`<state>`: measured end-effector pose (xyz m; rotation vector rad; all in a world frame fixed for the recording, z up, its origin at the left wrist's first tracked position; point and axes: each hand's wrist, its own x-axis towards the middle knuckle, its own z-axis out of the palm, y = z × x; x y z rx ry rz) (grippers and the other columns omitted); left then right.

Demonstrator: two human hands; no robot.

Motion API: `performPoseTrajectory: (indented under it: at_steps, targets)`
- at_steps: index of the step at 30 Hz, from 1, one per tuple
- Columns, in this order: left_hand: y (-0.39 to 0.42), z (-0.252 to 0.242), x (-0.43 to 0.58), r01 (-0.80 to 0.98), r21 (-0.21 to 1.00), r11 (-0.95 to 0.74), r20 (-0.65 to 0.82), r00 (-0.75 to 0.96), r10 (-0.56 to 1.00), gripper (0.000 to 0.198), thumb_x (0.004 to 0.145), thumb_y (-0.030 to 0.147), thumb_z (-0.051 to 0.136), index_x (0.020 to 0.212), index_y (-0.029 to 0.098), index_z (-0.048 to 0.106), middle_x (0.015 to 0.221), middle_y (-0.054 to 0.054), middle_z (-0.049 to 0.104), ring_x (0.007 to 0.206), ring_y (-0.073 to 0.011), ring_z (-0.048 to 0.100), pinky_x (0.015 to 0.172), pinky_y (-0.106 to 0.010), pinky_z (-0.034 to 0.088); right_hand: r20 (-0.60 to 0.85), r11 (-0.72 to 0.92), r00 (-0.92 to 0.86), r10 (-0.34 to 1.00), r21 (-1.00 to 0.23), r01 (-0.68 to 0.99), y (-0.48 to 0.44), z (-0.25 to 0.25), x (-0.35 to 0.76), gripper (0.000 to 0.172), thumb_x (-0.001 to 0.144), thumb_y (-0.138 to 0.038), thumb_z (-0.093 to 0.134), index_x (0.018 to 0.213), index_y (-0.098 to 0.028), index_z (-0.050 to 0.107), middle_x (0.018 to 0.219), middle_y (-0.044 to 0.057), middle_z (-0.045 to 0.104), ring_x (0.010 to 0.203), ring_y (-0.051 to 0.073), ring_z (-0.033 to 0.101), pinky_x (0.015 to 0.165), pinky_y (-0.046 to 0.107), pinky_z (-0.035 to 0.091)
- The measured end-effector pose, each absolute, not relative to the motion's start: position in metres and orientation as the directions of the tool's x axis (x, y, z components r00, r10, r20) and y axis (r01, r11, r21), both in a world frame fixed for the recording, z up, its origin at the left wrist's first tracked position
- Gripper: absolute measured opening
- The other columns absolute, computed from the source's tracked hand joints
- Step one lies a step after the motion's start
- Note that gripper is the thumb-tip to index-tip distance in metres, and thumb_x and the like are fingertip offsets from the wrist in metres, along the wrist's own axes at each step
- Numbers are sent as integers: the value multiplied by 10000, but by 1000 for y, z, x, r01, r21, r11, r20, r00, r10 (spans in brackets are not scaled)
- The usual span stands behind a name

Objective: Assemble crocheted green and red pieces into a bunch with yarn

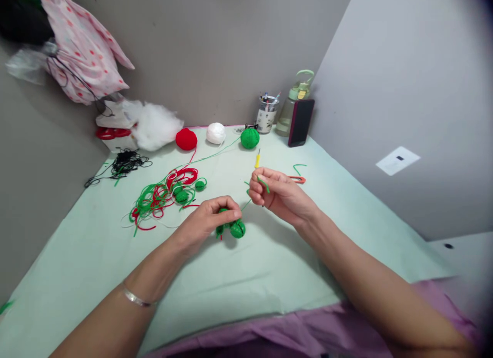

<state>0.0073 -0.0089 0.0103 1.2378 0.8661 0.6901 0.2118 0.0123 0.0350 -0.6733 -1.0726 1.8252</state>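
Note:
My left hand [219,214] is closed around a small green crocheted piece [238,228] with rounded lobes, just above the table. A bit of red yarn shows beneath it, and the fingers hide part of the piece. To the right and slightly higher, my right hand [275,191] pinches green yarn [262,183], whose short tail sticks out over the fingers. A green strand [247,204] runs between the two hands. Just beyond my right hand lies a slim tool with a yellow handle [257,161] and a thin metal tip.
Tangled red, green and white yarn [157,196] lies left, among green crocheted balls [182,195]. Behind are black yarn [129,163], white stuffing [157,127], red [186,139], white [215,133] and green [250,138] yarn balls, a pen cup [266,116], bottle [287,114] and phone [301,123].

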Motion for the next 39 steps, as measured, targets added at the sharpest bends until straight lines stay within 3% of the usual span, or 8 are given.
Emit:
performPoseTrajectory:
  at_steps: [8, 15, 20, 26, 30, 34, 39]
  targets:
    - [-10, 18, 6, -81, 970, 228, -142, 571, 808, 175, 814, 334, 686, 781, 174, 624, 834, -37, 635, 768, -159, 564, 715, -285, 439, -17, -198, -382, 924, -876, -440, 8, 42, 207, 226, 849, -301, 707, 787, -176, 529, 705, -29, 444, 602, 85, 445, 559, 228, 365]
    - [-9, 17, 4, -57, 973, 223, -153, 565, 811, 162, 794, 300, 699, 734, 171, 623, 802, -25, 631, 739, -138, 542, 683, -255, 396, 20, -143, -326, 945, -872, -468, 13, 44, 213, 267, 754, -270, 774, 772, -183, 523, 713, -35, 417, 598, 82, 409, 545, 227, 344]
    - [-10, 17, 5, -82, 940, 331, -221, 592, 775, 239, 823, 400, 695, 840, 175, 616, 899, -52, 671, 735, -148, 585, 682, -277, 441, -7, -164, -349, 937, -892, -422, 14, 46, 217, 236, 792, -308, 741, 776, -184, 541, 684, -37, 446, 554, 77, 370, 514, 226, 312]
    - [-10, 18, 3, -85, 940, 332, -216, 605, 766, 228, 774, 292, 734, 944, 183, 629, 964, -58, 683, 842, -182, 632, 767, -300, 450, -6, -120, -322, 947, -934, -337, 15, 42, 219, 160, 806, -294, 718, 831, -171, 620, 632, -49, 503, 498, 57, 324, 493, 222, 276]
    - [-9, 11, 3, -84, 945, 316, -218, 559, 800, 223, 820, 309, 694, 1008, 200, 644, 925, -41, 691, 800, -162, 624, 735, -283, 427, 6, -90, -327, 945, -957, -277, 14, 42, 220, 158, 788, -278, 741, 878, -166, 677, 671, -30, 585, 484, 45, 330, 472, 219, 243]
    - [-8, 8, 5, -83, 960, 267, -193, 494, 848, 192, 837, 356, 688, 914, 188, 635, 820, -28, 672, 732, -147, 590, 689, -268, 416, 27, -45, -353, 935, -980, -195, 12, 42, 219, 166, 794, -303, 746, 877, -166, 702, 772, 14, 680, 471, 38, 343, 465, 225, 278]
    - [-7, 9, 5, -54, 977, 206, -159, 458, 874, 194, 784, 356, 741, 817, 191, 644, 756, -6, 642, 669, -136, 549, 646, -261, 423, 64, 23, -350, 934, -993, -119, 10, 40, 217, 238, 786, -288, 759, 1002, -196, 724, 810, 18, 677, 559, 71, 484, 481, 221, 332]
